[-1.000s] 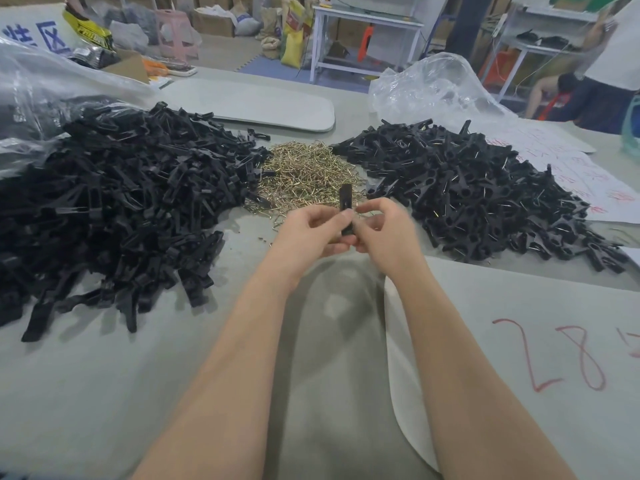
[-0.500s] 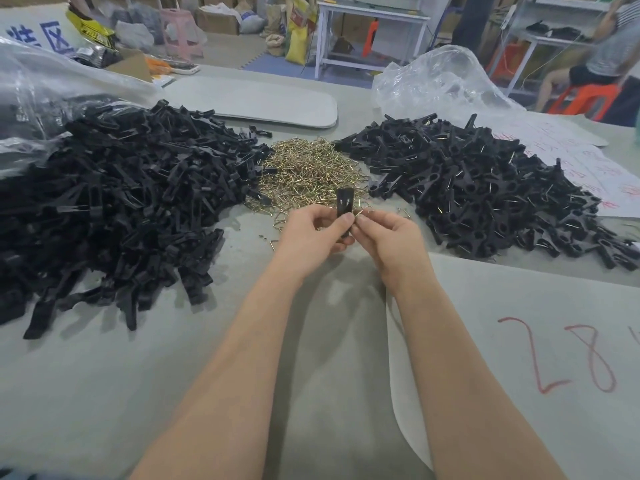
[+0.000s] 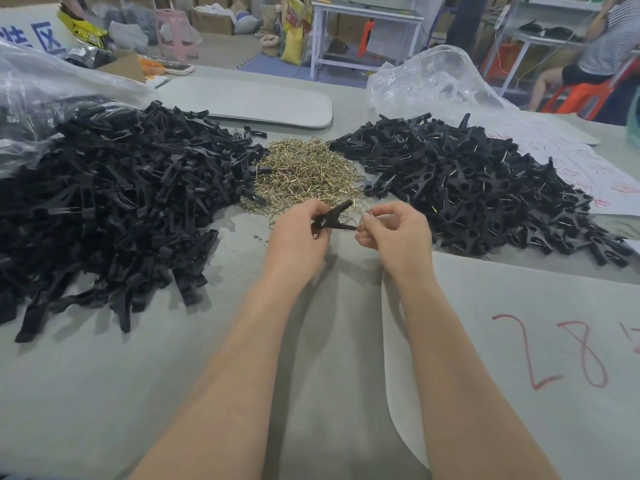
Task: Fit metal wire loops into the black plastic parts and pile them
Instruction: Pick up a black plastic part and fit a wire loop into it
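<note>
Left hand (image 3: 298,237) is curled round one black plastic part (image 3: 333,216), thumb and fingers clamped on its lower end. The part is tilted, its tip pointing up and right, raised just above the table (image 3: 104,375).

Right hand (image 3: 396,237) pinches a thin wire loop (image 3: 362,216) between thumb and forefinger, with the other fingers loosely curled under. The loop is right at the part's right end; I cannot tell if it is seated in the part.

Both hands are close together in front of the heap of brass-coloured wire loops (image 3: 304,168), which lies mid-table between two black piles. The left pile of black parts (image 3: 114,192) is big and spills toward the near edge. The right pile of black parts (image 3: 478,181) shows bits of wire glinting in many pieces.

Clear plastic bag (image 3: 429,81) is behind the right pile, and another clear bag (image 3: 31,98) is at far left. Grey sheet (image 3: 519,427) with red "28" (image 3: 554,351) lies under the right forearm. Flat grey board (image 3: 249,102) is at the far side of the table. A seated person (image 3: 595,46) is in the background at top right, blurred.
</note>
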A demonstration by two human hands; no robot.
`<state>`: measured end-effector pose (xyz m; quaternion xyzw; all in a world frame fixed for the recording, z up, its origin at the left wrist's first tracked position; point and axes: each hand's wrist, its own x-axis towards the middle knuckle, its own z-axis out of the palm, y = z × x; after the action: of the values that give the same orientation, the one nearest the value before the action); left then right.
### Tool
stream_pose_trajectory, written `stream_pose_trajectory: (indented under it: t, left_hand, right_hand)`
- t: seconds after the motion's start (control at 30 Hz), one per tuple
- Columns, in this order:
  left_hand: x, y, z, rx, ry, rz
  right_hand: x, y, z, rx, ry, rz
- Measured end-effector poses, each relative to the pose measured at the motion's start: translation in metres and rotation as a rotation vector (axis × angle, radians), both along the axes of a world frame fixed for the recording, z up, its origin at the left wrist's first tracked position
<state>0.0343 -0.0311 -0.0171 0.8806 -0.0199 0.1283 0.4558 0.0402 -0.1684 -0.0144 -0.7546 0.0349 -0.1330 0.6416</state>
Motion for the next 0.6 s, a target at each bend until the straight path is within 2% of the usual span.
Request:
stream_pose_trajectory:
  t: [0.2, 0.4, 0.6]
  left_hand:
    - [0.002, 0.000, -0.003, 0.078, -0.019, 0.005]
    - [0.003, 0.001, -0.004, 0.133, -0.043, 0.033]
    - [0.002, 0.002, -0.006, 0.215, -0.120, -0.054]
  right_hand:
    - [0.001, 0.005, -0.002, -0.178, 0.027, 0.077]
    - [-0.003, 0.000, 0.003, -0.266, 0.002, 0.072]
    - [-0.006, -0.005, 0.010, -0.400, 0.038, 0.103]
